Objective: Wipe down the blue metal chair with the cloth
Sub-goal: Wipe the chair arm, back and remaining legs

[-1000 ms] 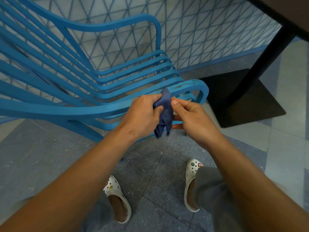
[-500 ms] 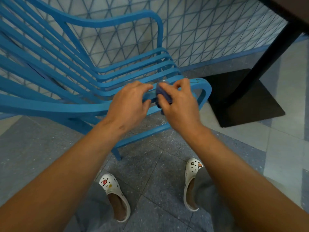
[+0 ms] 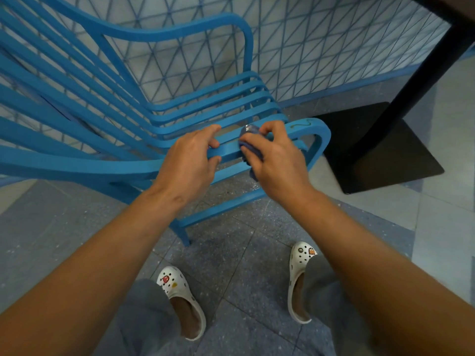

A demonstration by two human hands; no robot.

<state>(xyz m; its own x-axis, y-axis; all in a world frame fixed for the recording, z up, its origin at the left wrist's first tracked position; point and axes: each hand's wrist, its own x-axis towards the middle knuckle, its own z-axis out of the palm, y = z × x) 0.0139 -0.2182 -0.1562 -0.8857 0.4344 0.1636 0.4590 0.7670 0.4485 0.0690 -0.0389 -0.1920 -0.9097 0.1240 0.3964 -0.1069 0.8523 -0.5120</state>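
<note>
**Cloth on the near armrest**

My right hand [image 3: 275,160] bunches the dark blue cloth [image 3: 250,140], fingers curled tight around it, pressing it onto the chair [image 3: 180,34] armrest. Just left of the cloth, my left hand [image 3: 189,160] grips that same armrest, fingers wrapped over it.

We are seeing a blue slatted metal chair [image 3: 123,165] showing smooth, matt paint, a crumpled dark blue cloth [image 3: 250,131] looking soft, and grey speckled stone floor tiles [image 3: 239,263] looking dull.

One blue chair [image 3: 180,116], one cloth [image 3: 250,147], two hands, two white clogs, one table base [image 3: 380,150]
</note>
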